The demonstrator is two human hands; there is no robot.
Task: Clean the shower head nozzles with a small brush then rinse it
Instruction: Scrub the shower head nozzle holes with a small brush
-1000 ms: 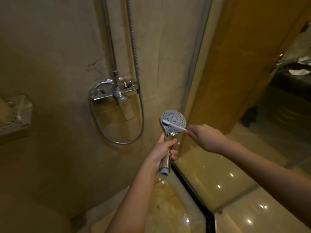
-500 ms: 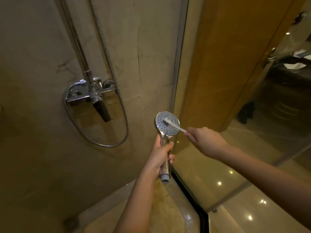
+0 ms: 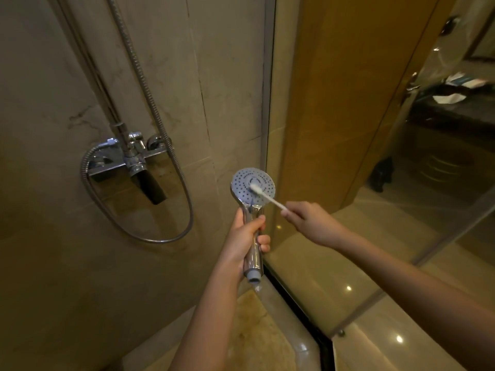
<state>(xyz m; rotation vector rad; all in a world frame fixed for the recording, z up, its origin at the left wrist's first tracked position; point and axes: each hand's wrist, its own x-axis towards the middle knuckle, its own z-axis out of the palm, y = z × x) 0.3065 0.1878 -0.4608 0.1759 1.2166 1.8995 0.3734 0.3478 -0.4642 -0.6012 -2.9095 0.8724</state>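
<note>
A chrome shower head (image 3: 245, 187) with a round grey nozzle face stands upright in the middle of the head view. My left hand (image 3: 245, 238) grips its chrome handle, nozzle face turned toward me. My right hand (image 3: 312, 222) pinches the handle end of a small white brush (image 3: 267, 197). The brush bristles lie against the middle of the nozzle face. The handle's grey lower end sticks out below my left hand, with no hose attached to it.
A chrome mixer tap (image 3: 128, 159) is fixed to the tiled wall at left, with a metal hose (image 3: 150, 103) looping below it. A glass shower partition (image 3: 321, 129) stands right of the shower head. Its dark sill (image 3: 302, 311) runs along the glossy floor.
The brush tip has slid from the upper left of the nozzle face toward its centre. My view has shifted, so the tap sits further right. Both hands keep their holds.
</note>
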